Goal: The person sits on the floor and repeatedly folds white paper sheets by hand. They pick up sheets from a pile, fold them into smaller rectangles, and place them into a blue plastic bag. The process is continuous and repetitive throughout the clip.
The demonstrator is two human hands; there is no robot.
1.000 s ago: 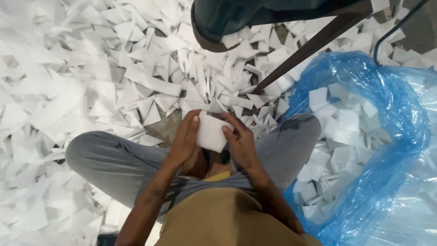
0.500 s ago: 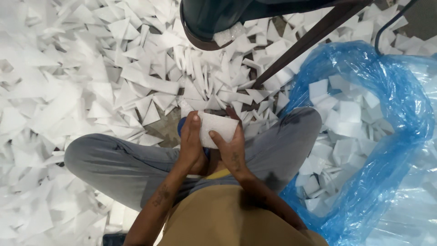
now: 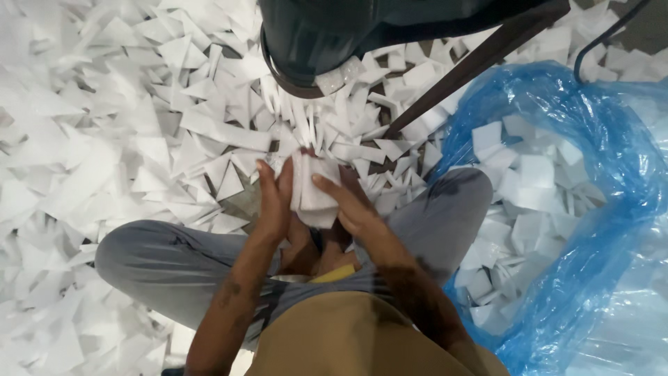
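Here | both hands: left hand (image 3: 275,198), right hand (image 3: 351,205) | clasp white foam pieces (image 3: 313,191) (flat, soft-edged)

- Paper stack (image 3: 314,189) is sitting between left hand (image 3: 273,202) and right hand (image 3: 351,207).
- Scraps (image 3: 104,139) are lying left; bag (image 3: 591,209) is lying right.

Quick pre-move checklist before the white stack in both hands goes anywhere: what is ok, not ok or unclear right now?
1. Left hand on the white stack: ok, fingers press its side.
2. Right hand on the stack: ok, fingers lie across its front.
3. Stack edges squared: cannot tell, hands cover them.
4. Blue bag open at the right: ok, white pieces show inside.
5. Way to the bag: ok, only the grey-trousered knee lies between.
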